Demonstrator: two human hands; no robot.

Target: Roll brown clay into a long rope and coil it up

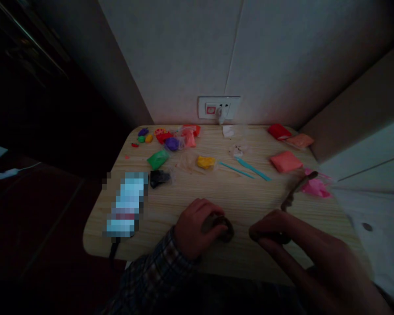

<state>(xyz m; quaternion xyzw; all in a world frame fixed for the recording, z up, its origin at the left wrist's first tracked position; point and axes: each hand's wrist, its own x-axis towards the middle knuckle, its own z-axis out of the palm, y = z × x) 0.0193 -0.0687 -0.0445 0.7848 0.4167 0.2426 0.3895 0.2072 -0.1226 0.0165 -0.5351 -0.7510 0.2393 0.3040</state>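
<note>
My left hand (pixel 197 227) rests low over the middle of the wooden table, fingers curled round a dark brown rounded lump of what looks like modelling clay (pixel 229 230). To the right, my right hand (pixel 310 249) pinches a long, thin brown clay strip (pixel 293 194) between thumb and fingers. One end of the strip reaches up and right above the hand, close to a pink packet (pixel 315 186). The dim light and my fingers hide part of both brown pieces. A gap of bare tabletop separates the two hands.
Light blue modelling tools (pixel 252 168) lie beyond my hands. Around them are a yellow clay packet (pixel 206 162), green packet (pixel 157 159), black packet (pixel 160 178) and coral packet (pixel 286 162). A blurred lit phone (pixel 128 203) lies left; a wall socket (pixel 219 107) is behind.
</note>
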